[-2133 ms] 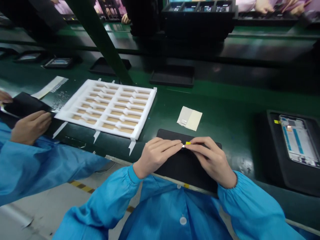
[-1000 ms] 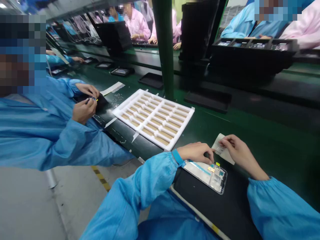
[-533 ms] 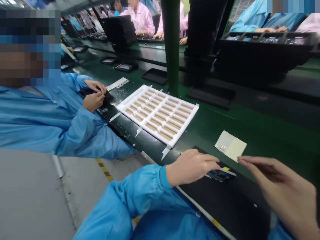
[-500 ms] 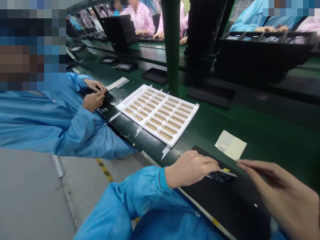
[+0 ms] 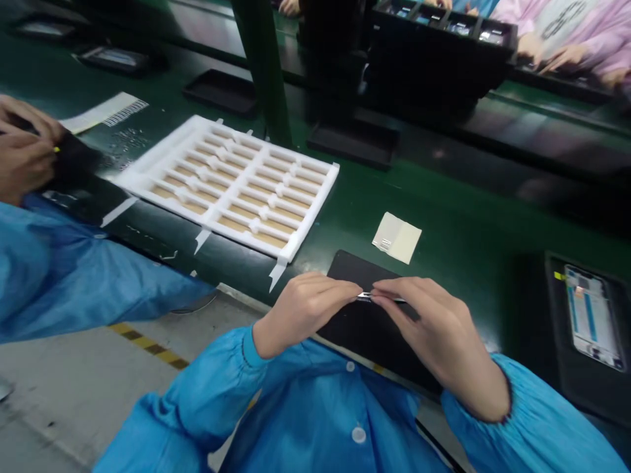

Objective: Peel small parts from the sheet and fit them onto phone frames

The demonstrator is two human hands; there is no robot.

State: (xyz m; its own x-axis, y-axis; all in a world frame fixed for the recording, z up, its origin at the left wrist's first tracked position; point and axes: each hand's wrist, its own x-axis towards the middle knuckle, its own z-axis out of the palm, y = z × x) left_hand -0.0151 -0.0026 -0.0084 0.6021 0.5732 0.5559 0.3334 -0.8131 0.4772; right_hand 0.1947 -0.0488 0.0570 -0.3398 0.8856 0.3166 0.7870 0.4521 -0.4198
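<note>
Two hands meet over one slim device (image 5: 364, 297), its silvery edge showing above a black mat (image 5: 365, 332).
The left hand (image 5: 306, 303) has its fingers closed on one end; the right hand (image 5: 436, 318) has thumb and forefinger nearly together at the edge, whether gripping it I cannot tell. A white tray (image 5: 315, 210) of tan-bottomed slots lies leftward; rightward, a black case (image 5: 586, 391) holds a phone frame (image 5: 589, 322). Farther back, a black bin (image 5: 419, 62) has shiny parts in its compartments. A pale card (image 5: 397, 236) lies just beyond the mat; a green post (image 5: 263, 72) rises behind the tray.
</note>
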